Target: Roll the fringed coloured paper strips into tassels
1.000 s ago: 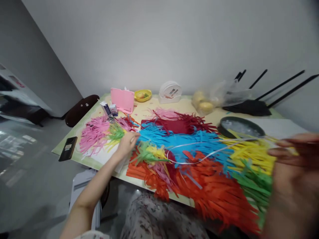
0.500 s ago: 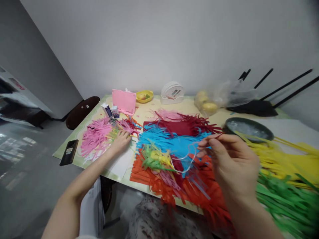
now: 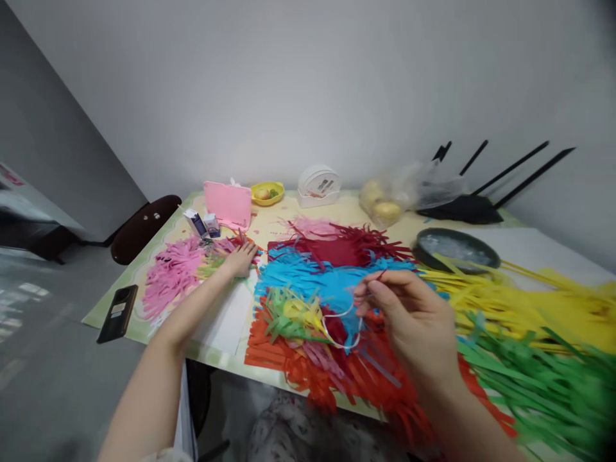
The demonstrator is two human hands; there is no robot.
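Note:
My right hand [image 3: 414,314] is pinched above the coloured paper, holding a thin white cord [image 3: 342,347] that hangs in a loop. A small dark red strip [image 3: 382,274] shows at its fingertips. The cord runs to a tassel of green and yellow strips [image 3: 296,314], which lies on blue fringed paper [image 3: 337,282] and orange-red fringed paper [image 3: 264,343]. Across the table, my left hand [image 3: 240,259] lies with fingers stretched over small red and orange strips, beside a heap of pink strips [image 3: 171,273].
Yellow fringe [image 3: 543,308] and green fringe [image 3: 534,369] lie at the right, near a dark bowl [image 3: 493,258]. A pink tablet case [image 3: 228,205], yellow fruit dish [image 3: 267,200] and white holder [image 3: 318,199] stand behind. A phone [image 3: 117,314] rests at the left edge.
My left hand has reached slightly farther forward onto the red and orange strips, its fingers straighter. The right hand still pinches the cord. The whole view has shifted a little.

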